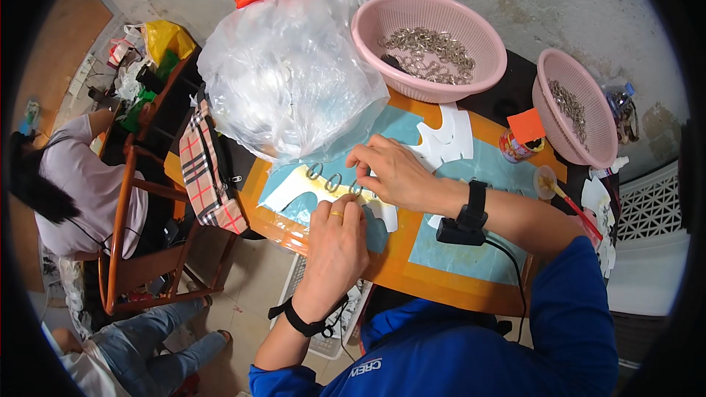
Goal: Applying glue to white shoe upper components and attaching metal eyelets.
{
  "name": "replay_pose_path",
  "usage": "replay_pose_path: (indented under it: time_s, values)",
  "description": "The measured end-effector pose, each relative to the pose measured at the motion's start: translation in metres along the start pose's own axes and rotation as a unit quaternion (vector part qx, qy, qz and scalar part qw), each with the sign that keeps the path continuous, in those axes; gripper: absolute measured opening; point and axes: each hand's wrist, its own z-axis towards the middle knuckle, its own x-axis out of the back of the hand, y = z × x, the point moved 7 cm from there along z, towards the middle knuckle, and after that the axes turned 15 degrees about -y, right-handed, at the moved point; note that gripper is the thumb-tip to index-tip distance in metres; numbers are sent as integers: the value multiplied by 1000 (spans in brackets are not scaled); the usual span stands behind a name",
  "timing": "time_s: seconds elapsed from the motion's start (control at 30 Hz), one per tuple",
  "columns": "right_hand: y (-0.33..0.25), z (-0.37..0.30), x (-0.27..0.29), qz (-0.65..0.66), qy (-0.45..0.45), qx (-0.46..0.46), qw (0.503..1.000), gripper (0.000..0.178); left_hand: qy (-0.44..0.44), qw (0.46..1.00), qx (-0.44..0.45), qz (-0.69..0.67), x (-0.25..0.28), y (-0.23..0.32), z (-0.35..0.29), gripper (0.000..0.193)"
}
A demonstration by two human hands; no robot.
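Observation:
My left hand (337,235), with a ring on one finger, rests its closed fingertips at the near edge of a white cut-out piece (283,195). A yellowish strip runs along that piece. Small oval metal rings (333,182) lie in a row on the strip. My right hand (390,173) reaches in from the right, fingers bent and pinched just above one metal ring between both hands. What either set of fingertips grips is hidden. Under the piece is a pale blue sheet (298,213) on the orange tabletop (397,276).
Pink baskets (430,88) (581,66) of metal pieces stand at the back and right. A large clear plastic bag (287,73) bulges at back left, beside a plaid pouch (202,169). A small cup (545,181) with a brush (581,213) stands at right. Other people (88,184) sit at left.

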Motion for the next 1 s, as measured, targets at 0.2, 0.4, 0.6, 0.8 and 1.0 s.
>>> replay_pose_path:
  time_s: [0.2, 0.4, 0.6, 0.8, 1.0]
  values:
    - [6, 2, 2, 77, -11, -18, 997, 17, 6, 998, 5, -54, 7, -10, 5, 13]
    - [1, -3, 13, 72, 37, 15, 997, 12, 15, 993, 36, -107, 14, -19, 7, 10]
    - [-7, -10, 16, 295, -88, -82, 948, 13, 80, 851, 75, -514, -7, -50, 0, 11]
    - [15, -30, 25, 53, -113, -19, 992, 20, 84, 813, 75, -571, -14, -41, -13, 14]
    - [31, -33, 33, -43, -97, -4, 994, 21, 90, 804, 85, -581, -25, -40, -27, 16]
